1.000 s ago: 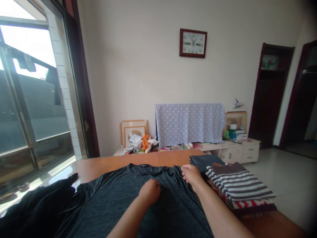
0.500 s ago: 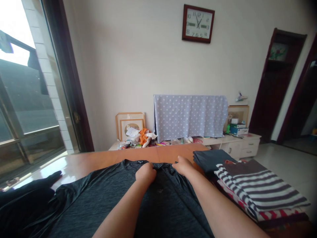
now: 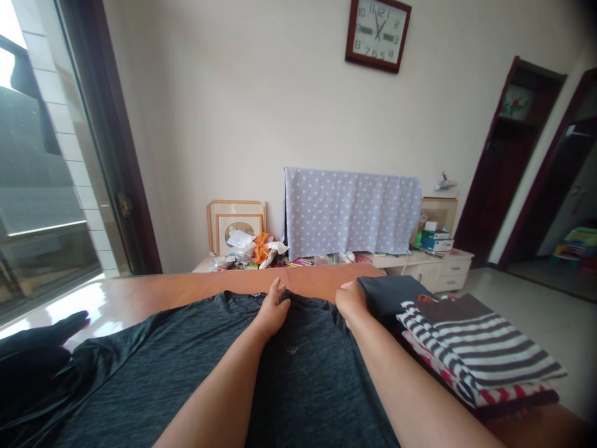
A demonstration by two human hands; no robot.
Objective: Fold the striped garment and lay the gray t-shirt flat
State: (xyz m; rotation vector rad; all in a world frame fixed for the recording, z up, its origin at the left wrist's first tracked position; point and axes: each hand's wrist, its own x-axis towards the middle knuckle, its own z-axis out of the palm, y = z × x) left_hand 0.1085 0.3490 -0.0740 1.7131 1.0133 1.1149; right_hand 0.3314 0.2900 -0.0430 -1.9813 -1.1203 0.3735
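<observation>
A dark grey T-shirt point(image 3: 186, 367) lies spread on the wooden table, its collar toward the far side and a small light mark on its chest. My left hand point(image 3: 274, 308) rests at the collar, with fingers stretched out and thumb apart. At the shirt's right shoulder edge, my right hand point(image 3: 351, 301) is closed, gripping the fabric. Its fingertips are partly hidden behind the hand. The shirt's left sleeve spreads toward a bunched black cloth point(image 3: 41, 348).
Right of the shirt lie a folded dark garment point(image 3: 392, 292) and a stack with a striped garment point(image 3: 489, 348) on top. Beyond the brown table point(image 3: 186, 283) stands a white cabinet point(image 3: 454, 267) with a polka-dot cloth point(image 3: 349, 211) over something. A window point(image 3: 37, 186) is at left.
My left hand has loosened from the collar and its fingers have spread. My right hand has shifted outward along the shoulder, and the shirt's right part lies smoother. The view has tilted slightly.
</observation>
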